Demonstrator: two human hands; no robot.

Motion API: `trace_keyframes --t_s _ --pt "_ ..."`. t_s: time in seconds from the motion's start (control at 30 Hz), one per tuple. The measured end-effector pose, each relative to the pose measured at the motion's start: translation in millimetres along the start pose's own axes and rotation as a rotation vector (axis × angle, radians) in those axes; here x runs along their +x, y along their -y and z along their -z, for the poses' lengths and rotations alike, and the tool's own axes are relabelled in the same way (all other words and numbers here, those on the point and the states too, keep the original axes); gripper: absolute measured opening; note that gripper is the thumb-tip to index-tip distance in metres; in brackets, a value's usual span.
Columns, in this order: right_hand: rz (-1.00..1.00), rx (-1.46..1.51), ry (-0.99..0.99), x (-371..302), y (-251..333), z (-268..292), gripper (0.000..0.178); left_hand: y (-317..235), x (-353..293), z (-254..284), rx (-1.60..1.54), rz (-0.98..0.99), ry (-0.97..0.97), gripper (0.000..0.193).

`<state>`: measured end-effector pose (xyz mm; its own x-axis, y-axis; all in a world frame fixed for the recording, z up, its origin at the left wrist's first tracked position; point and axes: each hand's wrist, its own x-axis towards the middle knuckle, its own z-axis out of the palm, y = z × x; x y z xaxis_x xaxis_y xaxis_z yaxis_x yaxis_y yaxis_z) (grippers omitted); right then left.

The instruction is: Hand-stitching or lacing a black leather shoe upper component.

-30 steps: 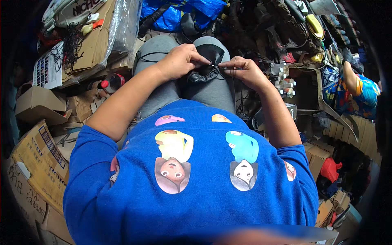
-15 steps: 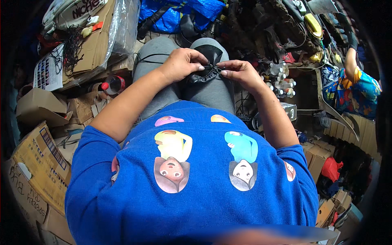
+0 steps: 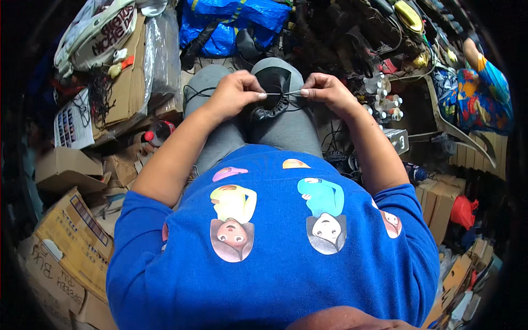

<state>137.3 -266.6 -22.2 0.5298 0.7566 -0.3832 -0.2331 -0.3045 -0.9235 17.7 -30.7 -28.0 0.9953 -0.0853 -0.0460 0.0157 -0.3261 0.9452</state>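
Note:
A black leather piece (image 3: 273,104) with a puckered, gathered edge rests over my right thigh, near the knee. It looks like part of a shoe upper. Thin pale lines of thread (image 3: 292,92) run taut from its edge towards both hands; whether a needle is among them cannot be told. My left hand (image 3: 237,94) pinches one length, left of the leather. On the other side my right hand (image 3: 329,93) pinches the other between thumb and fingers. Both hands are raised a little off the leather. A dark cord (image 3: 201,92) loops over my left knee.
A blue plastic bag (image 3: 231,27) lies beyond my knees. Cardboard boxes (image 3: 71,231) and a red-capped bottle (image 3: 159,132) stand to the left. Small bottles (image 3: 389,104) cluster right of my knees. A person's arm (image 3: 472,53) and patterned clothing (image 3: 484,99) show at far right.
My hands have moved apart from close together at the leather, drawing the thread out to both sides. The view has shifted slightly.

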Motion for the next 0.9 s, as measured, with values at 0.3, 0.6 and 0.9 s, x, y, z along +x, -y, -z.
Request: trace_keyframes --t_s 0.3,0.6,0.9 --pt "0.002 -0.247 0.043 -27.2 -7.2 7.9 0.018 -28.6 9.8 -7.3 0.414 -0.039 0.122 0.015" --pt "0.423 -0.897 -0.414 -3.6 13.0 30.8 0.011 -33.1 14.7 -9.5 0.57 -0.182 0.16 0.012" --pt "0.568 -1.41 0.101 -3.8 43.1 -32.2 0.007 -14.6 8.1 1.4 0.547 -0.343 0.188 0.01"
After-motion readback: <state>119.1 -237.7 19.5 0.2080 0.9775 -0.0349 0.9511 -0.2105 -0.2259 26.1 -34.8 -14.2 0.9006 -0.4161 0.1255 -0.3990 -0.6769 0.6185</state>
